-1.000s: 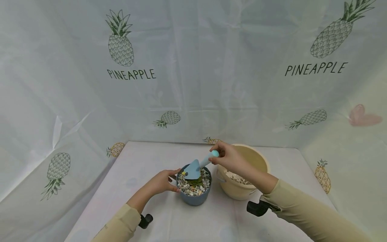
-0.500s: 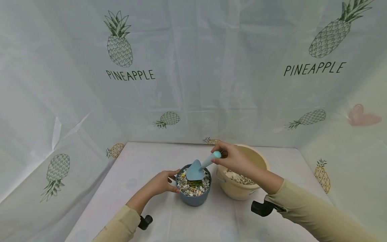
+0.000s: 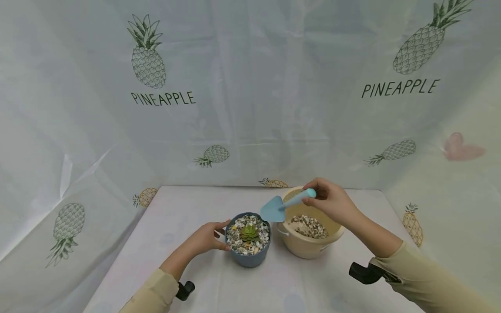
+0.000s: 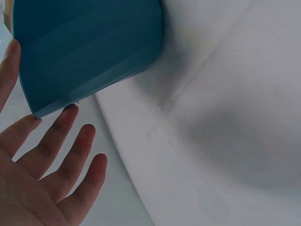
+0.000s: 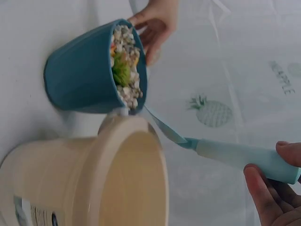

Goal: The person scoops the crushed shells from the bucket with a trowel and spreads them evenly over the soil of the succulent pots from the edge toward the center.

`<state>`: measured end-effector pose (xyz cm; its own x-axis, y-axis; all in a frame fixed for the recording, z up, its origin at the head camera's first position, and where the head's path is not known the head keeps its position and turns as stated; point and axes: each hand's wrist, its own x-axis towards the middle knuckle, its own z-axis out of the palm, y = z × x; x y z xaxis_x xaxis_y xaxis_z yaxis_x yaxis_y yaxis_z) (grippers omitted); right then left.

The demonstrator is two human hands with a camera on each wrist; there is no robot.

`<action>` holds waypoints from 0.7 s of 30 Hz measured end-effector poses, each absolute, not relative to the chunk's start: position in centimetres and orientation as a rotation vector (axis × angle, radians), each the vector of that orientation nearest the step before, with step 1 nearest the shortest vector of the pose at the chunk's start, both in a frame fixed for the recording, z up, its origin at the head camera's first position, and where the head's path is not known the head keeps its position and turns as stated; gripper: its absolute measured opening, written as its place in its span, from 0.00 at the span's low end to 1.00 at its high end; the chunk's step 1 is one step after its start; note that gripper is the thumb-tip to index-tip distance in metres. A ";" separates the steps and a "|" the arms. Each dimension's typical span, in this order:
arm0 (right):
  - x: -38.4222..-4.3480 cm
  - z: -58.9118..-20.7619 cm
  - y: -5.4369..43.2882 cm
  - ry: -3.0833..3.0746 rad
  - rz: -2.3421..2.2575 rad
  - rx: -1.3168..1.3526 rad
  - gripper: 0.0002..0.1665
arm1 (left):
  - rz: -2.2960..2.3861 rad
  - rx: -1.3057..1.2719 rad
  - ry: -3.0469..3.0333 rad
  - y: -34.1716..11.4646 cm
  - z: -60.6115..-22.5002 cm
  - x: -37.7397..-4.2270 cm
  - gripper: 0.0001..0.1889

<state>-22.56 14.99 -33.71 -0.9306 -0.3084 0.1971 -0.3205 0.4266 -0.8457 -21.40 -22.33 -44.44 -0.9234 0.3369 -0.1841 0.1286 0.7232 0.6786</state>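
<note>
A blue-grey flowerpot (image 3: 249, 260) holds pale pebbles with a green succulent (image 3: 249, 233) in the middle. My left hand (image 3: 206, 238) steadies its left side with spread, fairly straight fingers. In the left wrist view thumb and fingertips (image 4: 70, 110) touch the pot's rim, two fingers standing free. My right hand (image 3: 332, 202) pinches the end of a light blue trowel (image 3: 299, 198) between thumb and fingers. The trowel's blade (image 3: 274, 210) points left, over the space between the pot's rim and a cream bucket (image 3: 303, 250); no pebbles show on it.
Loose pebbles (image 3: 309, 227) lie in the bottom of the bucket, close to the pot's right side. A light cloth covers the table (image 3: 235, 291). Behind it hangs a pineapple-print curtain (image 3: 250, 108).
My right hand has carried the trowel right, away from above the succulent, which now shows fully, to the bucket's left rim. My left hand stays at the pot.
</note>
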 end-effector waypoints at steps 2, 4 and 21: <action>-22.3 -33.5 16.1 -2.637 1.562 0.551 0.18 | 1.006 0.357 2.634 -22.4 -44.5 -21.3 0.45; -22.1 -33.2 17.2 -2.627 1.547 0.525 0.19 | 1.010 0.349 2.636 -22.4 -44.5 -21.3 0.45; -21.8 -35.1 21.9 -2.693 1.334 0.400 0.18 | 1.041 0.342 2.630 -22.6 -44.9 -21.5 0.46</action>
<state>-21.78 21.92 -35.11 -0.9592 -0.1852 0.2134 -0.2820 0.5793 -0.7648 -21.54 -22.65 -44.86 -0.9293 0.3221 -0.1805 0.1114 0.7107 0.6946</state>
